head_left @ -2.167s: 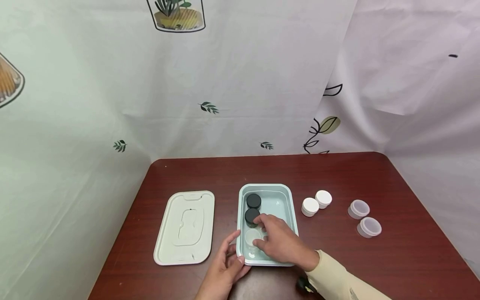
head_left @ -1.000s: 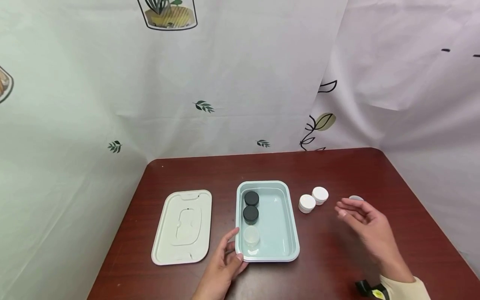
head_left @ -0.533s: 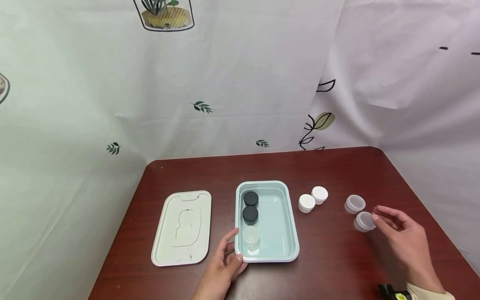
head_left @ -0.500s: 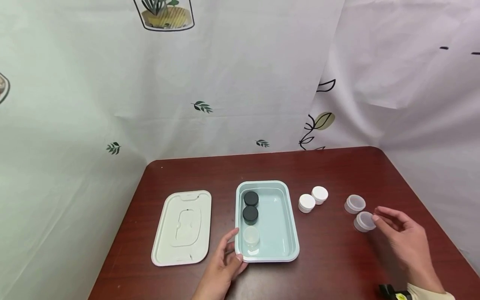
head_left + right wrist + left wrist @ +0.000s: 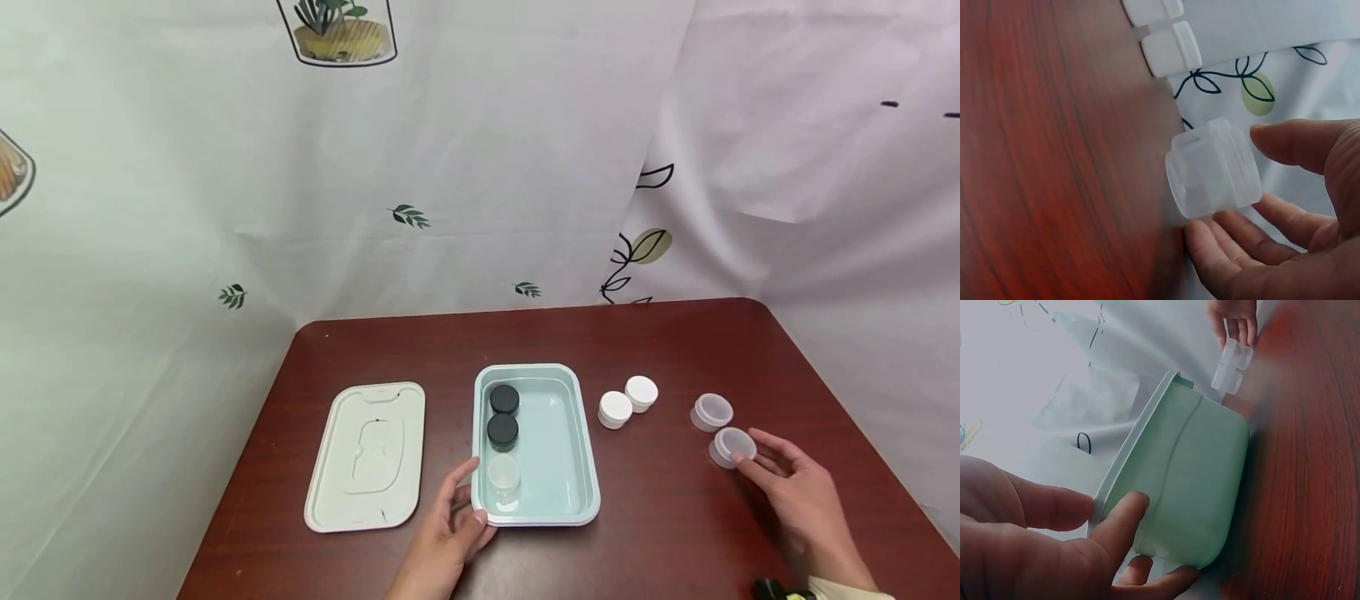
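My left hand (image 5: 442,537) grips the near left corner of a pale green plastic box (image 5: 558,442), thumb at the rim and fingers along the outer wall in the left wrist view. Along the box's left side stand two black-lidded jars (image 5: 502,432) and one clear jar (image 5: 504,473). My right hand (image 5: 798,492) is beside the nearer of two clear screw-lid jars (image 5: 732,447) on the table. In the right wrist view its thumb stands just off that jar (image 5: 1210,172), with the fingers spread loosely along the other side. The farther clear jar (image 5: 711,412) stands just behind it.
Two white-lidded jars (image 5: 615,409) stand between the box and the clear jars. A flat whitish lid (image 5: 366,458) lies left of the box. A patterned cloth (image 5: 465,150) hangs behind the dark red table (image 5: 405,342).
My right hand has left the clear jar inside the box, swung right past the white jars, and come up to the nearer clear jar. The left hand keeps its grip on the box.
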### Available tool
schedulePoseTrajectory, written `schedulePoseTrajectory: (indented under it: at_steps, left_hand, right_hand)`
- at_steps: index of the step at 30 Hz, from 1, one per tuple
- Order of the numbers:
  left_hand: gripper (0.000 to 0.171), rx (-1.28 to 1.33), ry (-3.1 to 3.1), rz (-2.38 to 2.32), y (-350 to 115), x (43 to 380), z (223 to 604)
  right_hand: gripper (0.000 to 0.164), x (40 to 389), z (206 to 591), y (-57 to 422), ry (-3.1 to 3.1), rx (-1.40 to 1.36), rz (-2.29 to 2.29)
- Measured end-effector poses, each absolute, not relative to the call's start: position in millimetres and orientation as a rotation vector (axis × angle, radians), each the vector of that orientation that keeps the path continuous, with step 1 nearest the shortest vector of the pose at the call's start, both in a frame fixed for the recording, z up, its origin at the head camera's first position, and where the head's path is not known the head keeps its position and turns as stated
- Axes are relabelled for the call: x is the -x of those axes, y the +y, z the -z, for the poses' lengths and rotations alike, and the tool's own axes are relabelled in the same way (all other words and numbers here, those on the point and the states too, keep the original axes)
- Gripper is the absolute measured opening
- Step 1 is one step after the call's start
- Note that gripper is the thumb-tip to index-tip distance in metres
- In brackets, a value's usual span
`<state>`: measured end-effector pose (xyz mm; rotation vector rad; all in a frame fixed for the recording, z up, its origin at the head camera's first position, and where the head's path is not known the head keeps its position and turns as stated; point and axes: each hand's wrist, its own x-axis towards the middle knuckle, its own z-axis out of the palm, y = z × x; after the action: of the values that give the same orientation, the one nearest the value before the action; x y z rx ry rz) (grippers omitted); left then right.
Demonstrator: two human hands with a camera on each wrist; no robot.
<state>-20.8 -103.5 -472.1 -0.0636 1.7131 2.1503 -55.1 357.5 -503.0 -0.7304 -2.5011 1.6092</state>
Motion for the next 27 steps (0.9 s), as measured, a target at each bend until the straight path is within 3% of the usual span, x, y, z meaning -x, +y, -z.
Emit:
schedulePoseTrajectory:
  at_steps: [13, 27]
  left_hand:
    - [0.07, 0.037, 1.733, -2.134, -103, 21, 471]
    - [0.069, 0.019, 1.756, -2.118, -104, 23, 472]
  right_hand:
    - [0.075, 45, 495, 348, -2.46, 0.773, -1.593]
    - [0.052, 45, 436, 280, -2.441, 0.235, -1.609]
